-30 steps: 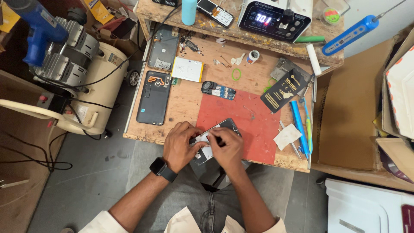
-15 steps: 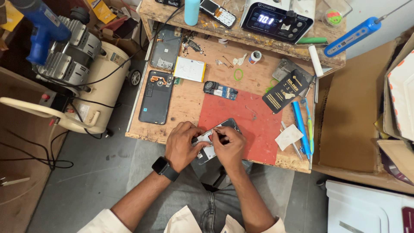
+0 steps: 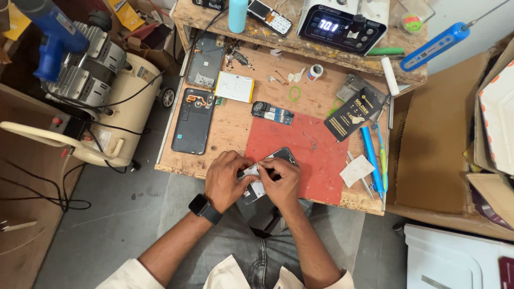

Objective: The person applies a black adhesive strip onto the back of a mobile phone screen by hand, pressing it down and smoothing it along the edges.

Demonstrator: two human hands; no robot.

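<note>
A cream air compressor (image 3: 115,96) with a blue tool (image 3: 56,40) resting on it was seen on the floor, well to the left of the red mat (image 3: 300,155). On the wooden surface (image 3: 230,134), left of the red mat, a dark opened phone body (image 3: 194,120) was laid flat, with a grey back cover (image 3: 205,62) and a white-and-yellow battery (image 3: 234,86) just beyond it. A small blue circuit board (image 3: 273,113) was placed at the far left corner of the red mat. At the near left corner of the red mat, a small dark phone (image 3: 267,174) was held over the surface edge by both hands. The left hand (image 3: 225,179), a black watch (image 3: 205,208) worn on its wrist, was curled around the phone's left side, fingers pressed against it. The right hand (image 3: 281,182) was laid over the phone, its fingers pinching a pale strip (image 3: 251,171) at the phone's top. Right of the red mat, a white scrap (image 3: 356,170), blue pens (image 3: 372,158) and a black packet (image 3: 356,113) were seen. Beyond the red mat, on the raised shelf, a lit station (image 3: 342,27) was stood.
</note>
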